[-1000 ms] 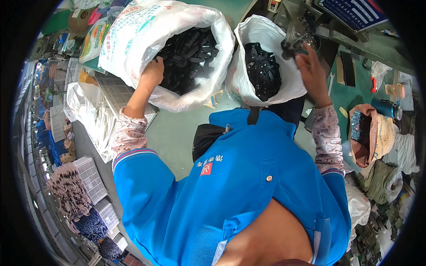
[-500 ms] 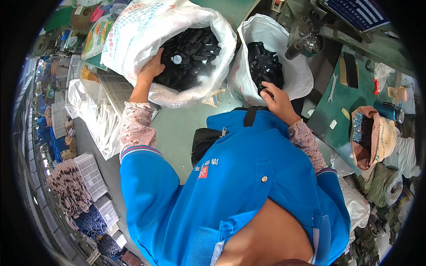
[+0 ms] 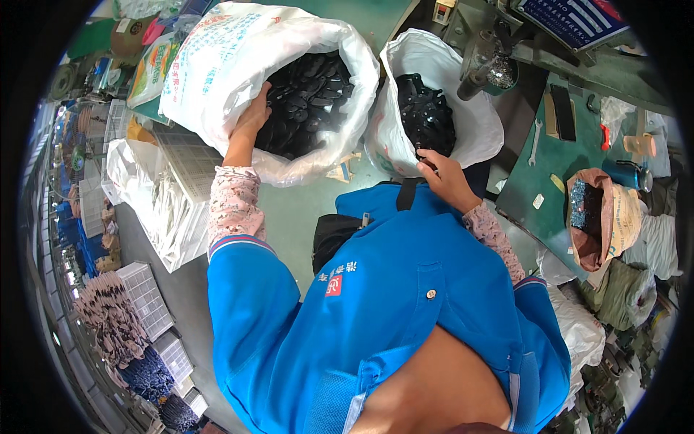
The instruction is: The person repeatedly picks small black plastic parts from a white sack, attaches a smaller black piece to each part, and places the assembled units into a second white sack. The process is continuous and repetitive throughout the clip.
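A large white sack (image 3: 210, 72) lies tilted with its mouth toward me, filled with flat, glossy black pieces (image 3: 307, 101). My left hand (image 3: 251, 121) is closed on the left side of its rim, fingertips at the pieces. To the right stands a smaller white sack (image 3: 477, 123) holding chunkier black parts (image 3: 426, 116). At this sack's near edge is my right hand (image 3: 450, 181), its thumb and forefinger closed about the rim. The other fingers of that hand are partly hidden.
A machine (image 3: 499, 61) with a cup of metal bits stands behind the smaller sack. On the green bench at right lie a wrench (image 3: 535, 143) and a brown-lined bag (image 3: 594, 249). White plastic crates (image 3: 195, 163) stand at left.
My right hand has drawn back from the black parts to the smaller sack's near rim. My left hand stays at the large sack's rim. A pale round thing among its pieces no longer shows.
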The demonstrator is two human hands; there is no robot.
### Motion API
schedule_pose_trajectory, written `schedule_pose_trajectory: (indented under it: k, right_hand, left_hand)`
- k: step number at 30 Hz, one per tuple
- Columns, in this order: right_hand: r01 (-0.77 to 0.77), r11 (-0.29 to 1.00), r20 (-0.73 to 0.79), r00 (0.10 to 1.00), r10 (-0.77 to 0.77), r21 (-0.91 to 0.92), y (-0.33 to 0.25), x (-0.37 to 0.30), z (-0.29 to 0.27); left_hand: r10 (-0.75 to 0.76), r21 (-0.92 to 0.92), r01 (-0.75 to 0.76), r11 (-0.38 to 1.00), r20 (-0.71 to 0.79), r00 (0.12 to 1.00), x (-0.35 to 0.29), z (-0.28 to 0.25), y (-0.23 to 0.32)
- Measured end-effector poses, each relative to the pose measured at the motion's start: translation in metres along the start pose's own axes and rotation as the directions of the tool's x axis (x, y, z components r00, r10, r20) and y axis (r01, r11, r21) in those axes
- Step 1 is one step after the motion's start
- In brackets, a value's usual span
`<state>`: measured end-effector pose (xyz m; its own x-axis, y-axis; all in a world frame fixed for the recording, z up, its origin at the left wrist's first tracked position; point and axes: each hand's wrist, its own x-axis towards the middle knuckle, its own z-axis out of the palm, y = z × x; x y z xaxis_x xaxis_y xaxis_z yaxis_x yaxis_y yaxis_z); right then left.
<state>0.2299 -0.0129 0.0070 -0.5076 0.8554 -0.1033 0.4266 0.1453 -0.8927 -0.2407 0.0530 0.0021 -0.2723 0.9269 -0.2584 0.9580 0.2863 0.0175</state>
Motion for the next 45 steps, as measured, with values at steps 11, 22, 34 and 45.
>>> schedule_pose_trajectory:
  k: [11, 22, 34, 45]
  right_hand:
    - [0.029, 0.999, 0.018, 0.999, -0.028, -0.043, 0.004, 0.001, 0.001]
    - [0.013, 1.0, -0.023, 1.0, -0.013, 0.005, 0.001, -0.001, 0.001]
    - [0.008, 1.0, -0.037, 0.999, -0.008, -0.001, 0.008, 0.002, 0.001]
    - [-0.041, 0.91, -0.049, 0.997, 0.067, 0.413, 0.0, 0.049, 0.021]
  left_hand:
    - [0.184, -0.019, -0.183, 0.983, 0.005, 0.983, -0.022, -0.028, 0.036]
    - [0.244, -0.287, -0.338, 0.896, -0.316, 0.917, -0.007, -0.04, 0.076]
    - [0.011, -0.803, -0.042, 0.594, -0.044, 0.999, -0.017, -0.059, 0.094]
    - [0.2, -0.901, 0.224, -0.373, 0.157, 0.967, -0.047, -0.013, 0.139]
